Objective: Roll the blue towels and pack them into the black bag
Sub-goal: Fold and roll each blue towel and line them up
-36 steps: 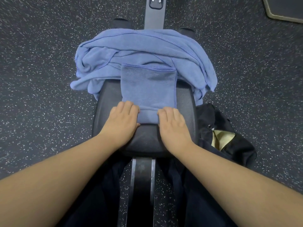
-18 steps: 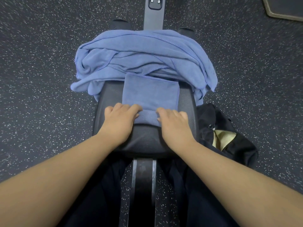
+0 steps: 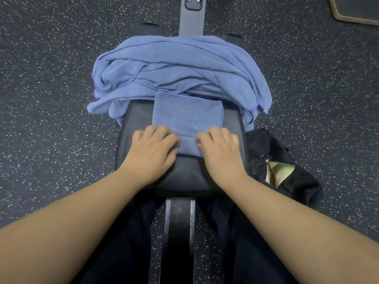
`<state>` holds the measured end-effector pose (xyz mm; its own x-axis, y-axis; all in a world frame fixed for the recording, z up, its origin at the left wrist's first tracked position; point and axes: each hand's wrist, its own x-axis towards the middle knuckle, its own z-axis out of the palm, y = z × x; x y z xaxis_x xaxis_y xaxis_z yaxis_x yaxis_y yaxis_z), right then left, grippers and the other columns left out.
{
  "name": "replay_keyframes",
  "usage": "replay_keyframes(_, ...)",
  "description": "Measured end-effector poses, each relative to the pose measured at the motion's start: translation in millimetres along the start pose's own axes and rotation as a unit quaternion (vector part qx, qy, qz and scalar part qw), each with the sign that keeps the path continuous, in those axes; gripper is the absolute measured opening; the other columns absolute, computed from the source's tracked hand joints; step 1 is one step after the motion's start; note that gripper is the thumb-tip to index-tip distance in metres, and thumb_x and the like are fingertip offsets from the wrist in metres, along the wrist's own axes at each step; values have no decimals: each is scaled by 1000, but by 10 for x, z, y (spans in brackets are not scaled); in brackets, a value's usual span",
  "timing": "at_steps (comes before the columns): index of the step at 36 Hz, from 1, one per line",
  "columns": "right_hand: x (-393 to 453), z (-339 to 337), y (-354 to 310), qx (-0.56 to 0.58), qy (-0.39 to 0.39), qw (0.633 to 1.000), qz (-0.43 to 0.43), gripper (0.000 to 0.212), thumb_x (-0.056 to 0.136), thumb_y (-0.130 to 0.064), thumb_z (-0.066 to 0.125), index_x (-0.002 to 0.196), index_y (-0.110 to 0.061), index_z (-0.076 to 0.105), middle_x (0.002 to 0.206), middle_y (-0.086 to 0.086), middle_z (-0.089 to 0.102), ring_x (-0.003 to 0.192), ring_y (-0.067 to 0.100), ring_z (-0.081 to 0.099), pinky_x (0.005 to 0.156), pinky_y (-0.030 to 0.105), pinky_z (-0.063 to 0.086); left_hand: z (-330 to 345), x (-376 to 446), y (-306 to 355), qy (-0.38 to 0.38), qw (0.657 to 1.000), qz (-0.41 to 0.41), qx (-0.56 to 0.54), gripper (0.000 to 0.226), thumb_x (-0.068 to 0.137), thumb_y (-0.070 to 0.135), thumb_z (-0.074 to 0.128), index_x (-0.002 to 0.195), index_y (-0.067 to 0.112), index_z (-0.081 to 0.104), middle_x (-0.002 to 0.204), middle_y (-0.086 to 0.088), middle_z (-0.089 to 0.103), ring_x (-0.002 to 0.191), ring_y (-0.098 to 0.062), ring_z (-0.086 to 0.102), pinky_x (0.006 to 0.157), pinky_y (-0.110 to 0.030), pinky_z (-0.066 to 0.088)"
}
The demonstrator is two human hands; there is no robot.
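A folded blue towel (image 3: 187, 115) lies flat on the black padded bench seat (image 3: 135, 119), its near end rolled into a thick tube. My left hand (image 3: 151, 150) grips the left end of that roll with curled fingers. My right hand (image 3: 220, 152) grips the right end the same way. A heap of loose blue towels (image 3: 176, 66) covers the far part of the seat. The black bag (image 3: 287, 173) sits on the floor right of the bench, its opening showing a tan lining.
Dark speckled rubber floor (image 3: 51, 89) surrounds the bench. The bench's grey metal beam (image 3: 190, 19) runs away from me, and its frame rail (image 3: 179, 232) runs toward me between my dark-trousered legs. A dark mat corner (image 3: 356, 9) lies top right.
Both hands have rolled the towel's near end farther away from me. The roll is thicker and the flat part of the towel is shorter.
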<state>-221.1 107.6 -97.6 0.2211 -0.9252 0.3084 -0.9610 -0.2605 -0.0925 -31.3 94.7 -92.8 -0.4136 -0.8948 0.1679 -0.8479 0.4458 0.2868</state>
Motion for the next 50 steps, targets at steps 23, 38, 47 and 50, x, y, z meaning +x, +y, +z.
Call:
replay_keyframes(23, 12, 113, 32, -16, -24, 999, -32, 33, 79, -10, 49, 111, -8, 58, 102, 9, 62, 89, 30, 58, 80, 33, 32, 61, 47, -129, -21, 1000, -17, -12, 70, 61, 10, 83, 122, 22, 52, 115, -16, 55, 109, -32, 42, 83, -48, 42)
replay_keyframes(38, 6, 80, 35, -24, -46, 998, -25, 30, 86, -34, 36, 77, -16, 59, 64, 0, 55, 60, 25, 53, 61, 33, 35, -46, 52, -152, -96, 995, -37, -12, 56, 74, 53, 71, 125, 32, 60, 107, -7, 52, 101, -31, 46, 83, -41, 30)
replay_keyframes(47, 6, 100, 73, -32, -20, 999, -6, 34, 88, -39, 37, 78, -18, 62, 70, 1, 55, 71, 27, 54, 66, 35, 32, -58, 31, -162, -42, 997, 39, -55, 61, 68, 25, 84, 115, 31, 47, 106, -5, 54, 100, -22, 38, 82, -46, 36)
replay_keyframes(50, 12, 92, 72, -21, -19, 1000, 11, 37, 87, -42, 37, 79, -19, 65, 75, 2, 57, 73, 28, 55, 65, 33, 40, -47, 27, -170, -54, 997, 16, -52, 62, 67, 24, 85, 115, 34, 47, 109, -2, 53, 103, -21, 39, 84, -47, 36)
